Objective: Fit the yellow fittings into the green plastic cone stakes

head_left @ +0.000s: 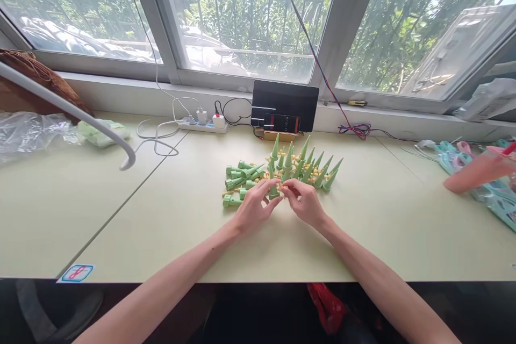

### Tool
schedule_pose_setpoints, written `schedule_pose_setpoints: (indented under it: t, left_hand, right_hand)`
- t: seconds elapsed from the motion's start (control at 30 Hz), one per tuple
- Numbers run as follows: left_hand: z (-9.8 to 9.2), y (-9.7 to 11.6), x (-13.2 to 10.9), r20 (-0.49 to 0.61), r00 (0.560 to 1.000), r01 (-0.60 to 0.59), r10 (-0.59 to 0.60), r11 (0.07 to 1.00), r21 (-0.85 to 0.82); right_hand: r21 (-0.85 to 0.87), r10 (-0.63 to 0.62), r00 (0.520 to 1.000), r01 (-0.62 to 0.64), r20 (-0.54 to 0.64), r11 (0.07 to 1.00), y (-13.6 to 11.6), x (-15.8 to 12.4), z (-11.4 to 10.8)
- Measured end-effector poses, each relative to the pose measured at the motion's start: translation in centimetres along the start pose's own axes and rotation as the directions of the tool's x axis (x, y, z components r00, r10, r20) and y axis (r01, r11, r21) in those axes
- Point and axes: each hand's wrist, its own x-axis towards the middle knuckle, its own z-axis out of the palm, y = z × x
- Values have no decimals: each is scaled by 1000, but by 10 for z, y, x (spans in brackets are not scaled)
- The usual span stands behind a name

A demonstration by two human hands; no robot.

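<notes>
Green cones (307,171) stand clustered at the centre of the frame, green tubes (232,201) lying to their left. My left hand (257,207) is closed round a front cone (273,191); my right hand (305,203), just beside it, pinches a small yellow piece (282,186), mostly hidden.

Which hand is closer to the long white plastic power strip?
Left. The left hand is in front of the power strip and to its right; the right hand is farther right.
</notes>
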Motion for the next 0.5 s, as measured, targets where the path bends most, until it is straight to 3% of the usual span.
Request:
schedule_pose_setpoints:
  t: [0.5]
  left_hand:
    - [-2,2,-2,38,999,-18,18,1000,-15]
  right_hand:
    - [-44,44,998,-42,45,998,4,-1,0]
